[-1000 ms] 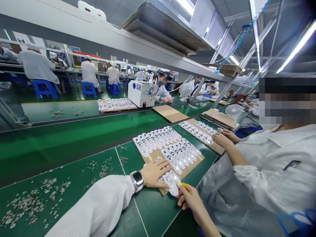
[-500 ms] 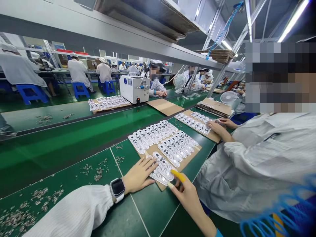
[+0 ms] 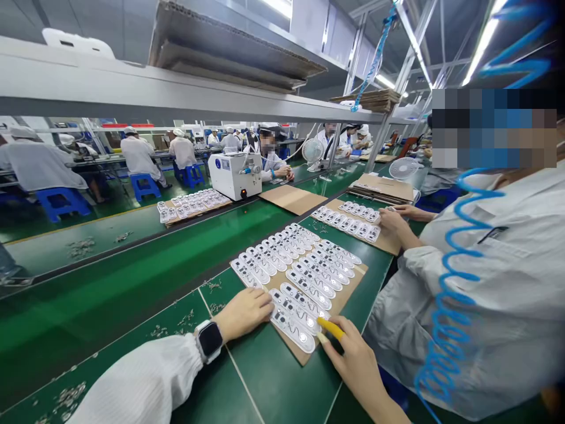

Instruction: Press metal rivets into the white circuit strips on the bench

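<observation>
At lower centre, the left hand (image 3: 244, 313) bends against long, rounded white panels (image 3: 291, 328) on brown cardboard (image 3: 279, 279), its grip unclear. The right hand (image 3: 355, 354), thumb and yellow-covered forefinger slightly apart, touches one panel's end.

The white cloth left sleeve (image 3: 145, 377) and the bare right forearm (image 3: 379, 401) get cut off at the bottom. The curly blue plastic hose (image 3: 441, 366) is blurry. White oval panels (image 3: 303, 340) cover much of the brown cardboard sheet (image 3: 278, 280), and their dark marks (image 3: 281, 320) are too tiny to read. The little shiny metal bits (image 3: 71, 396) are too small to tell apart.
</observation>
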Demonstrator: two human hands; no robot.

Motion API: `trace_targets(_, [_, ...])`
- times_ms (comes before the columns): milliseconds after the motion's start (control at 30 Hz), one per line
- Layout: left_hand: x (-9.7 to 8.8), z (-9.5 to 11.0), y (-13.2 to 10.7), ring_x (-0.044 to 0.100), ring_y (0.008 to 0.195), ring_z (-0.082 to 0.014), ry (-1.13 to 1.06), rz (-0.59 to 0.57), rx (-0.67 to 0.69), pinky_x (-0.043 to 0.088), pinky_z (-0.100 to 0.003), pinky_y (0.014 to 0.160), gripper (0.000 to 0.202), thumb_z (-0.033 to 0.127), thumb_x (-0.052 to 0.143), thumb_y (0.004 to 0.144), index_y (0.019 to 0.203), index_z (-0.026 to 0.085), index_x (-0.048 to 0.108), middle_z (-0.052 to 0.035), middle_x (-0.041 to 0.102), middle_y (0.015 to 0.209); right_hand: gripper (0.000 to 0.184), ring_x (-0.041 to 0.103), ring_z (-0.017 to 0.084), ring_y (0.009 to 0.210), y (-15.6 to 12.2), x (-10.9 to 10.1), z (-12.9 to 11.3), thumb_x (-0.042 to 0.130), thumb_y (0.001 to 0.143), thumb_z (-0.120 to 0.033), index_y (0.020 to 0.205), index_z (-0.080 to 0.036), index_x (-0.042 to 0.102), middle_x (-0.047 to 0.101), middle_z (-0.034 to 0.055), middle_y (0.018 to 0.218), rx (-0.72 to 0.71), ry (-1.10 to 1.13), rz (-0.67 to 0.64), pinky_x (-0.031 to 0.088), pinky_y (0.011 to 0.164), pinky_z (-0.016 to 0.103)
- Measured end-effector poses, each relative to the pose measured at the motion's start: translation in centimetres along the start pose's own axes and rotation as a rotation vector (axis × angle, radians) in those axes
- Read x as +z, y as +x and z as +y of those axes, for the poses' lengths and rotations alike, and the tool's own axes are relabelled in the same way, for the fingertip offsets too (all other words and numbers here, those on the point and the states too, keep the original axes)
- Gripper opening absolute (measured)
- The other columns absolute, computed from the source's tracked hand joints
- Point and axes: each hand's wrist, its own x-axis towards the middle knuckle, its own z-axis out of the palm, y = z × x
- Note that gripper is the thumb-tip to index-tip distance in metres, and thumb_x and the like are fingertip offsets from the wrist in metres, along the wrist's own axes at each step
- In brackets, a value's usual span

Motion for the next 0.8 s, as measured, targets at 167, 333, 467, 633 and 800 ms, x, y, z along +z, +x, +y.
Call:
trace_targets(167, [0.4, 0.4, 0.2, 0.055, 0.112, -0.0254, -0.041, 0.024, 0.026, 0.048, -0.038, 0.090, 0.028, 0.024, 0.046, 0.094, 0.122, 0.019, 0.048, -0.0114, 0.056, 0.126, 0.035, 0.060, 0.028, 0.108, 0.4, -0.5, -0.2, 0.047, 0.092, -0.037, 0.122, -0.021, 0.057, 0.062, 0.0112, 0.120, -0.061, -0.029, -0.045, 0.055, 0.085, 0.040])
trace_targets(333, [0.6, 0.0, 0.8, 0.055, 0.114, -0.0257, -0.103, 0.031, 0.001, 0.048, -0.041, 0.092, 0.032, 0.021, 0.038, 0.095, 0.126, 0.019, 0.047, -0.0122, 0.055, 0.129, 0.037, 0.058, 0.028, 0.113, -0.1, 0.0, 0.7, 0.048, 0.092, -0.033, 0.128, -0.024, 0.054, 0.062, 0.0085, 0.124, -0.087, -0.020, -0.124, 0.055, 0.088, 0.040])
trace_targets(467, [0.3, 0.5, 1.7, 0.041, 0.130, -0.0293, -0.177, 0.010, -0.038, 0.037, -0.047, 0.105, 0.053, 0.035, 0.049, 0.090, 0.138, 0.018, 0.036, -0.0139, 0.040, 0.145, 0.050, 0.053, 0.030, 0.121, -0.3, 0.2, 1.3, 0.049, 0.091, -0.033, 0.141, -0.029, 0.039, 0.053, 0.0069, 0.135, -0.015, -0.009, -0.100, 0.052, 0.093, 0.043])
trace_targets(633, [1.7, 1.5, 3.5, 0.020, 0.140, -0.0352, -0.261, -0.033, -0.108, 0.026, -0.058, 0.109, 0.074, 0.060, 0.040, 0.091, 0.146, 0.014, 0.025, -0.0189, 0.020, 0.152, 0.071, 0.034, 0.033, 0.134, 1.0, 0.6, 1.6, 0.044, 0.093, -0.039, 0.151, -0.021, 0.006, 0.034, 0.0138, 0.148, -0.071, -0.110, -0.142, 0.040, 0.103, 0.053])
trace_targets(800, [2.4, 1.3, 4.2, 0.020, 0.140, -0.0363, -0.318, -0.065, -0.121, 0.021, -0.061, 0.110, 0.079, 0.067, 0.034, 0.089, 0.147, 0.014, 0.025, -0.0179, 0.021, 0.152, 0.081, 0.026, 0.034, 0.138, 2.1, 1.8, 1.7, 0.044, 0.092, -0.049, 0.150, -0.018, -0.003, 0.027, 0.0172, 0.151, -0.113, -0.157, -0.280, 0.034, 0.106, 0.056])
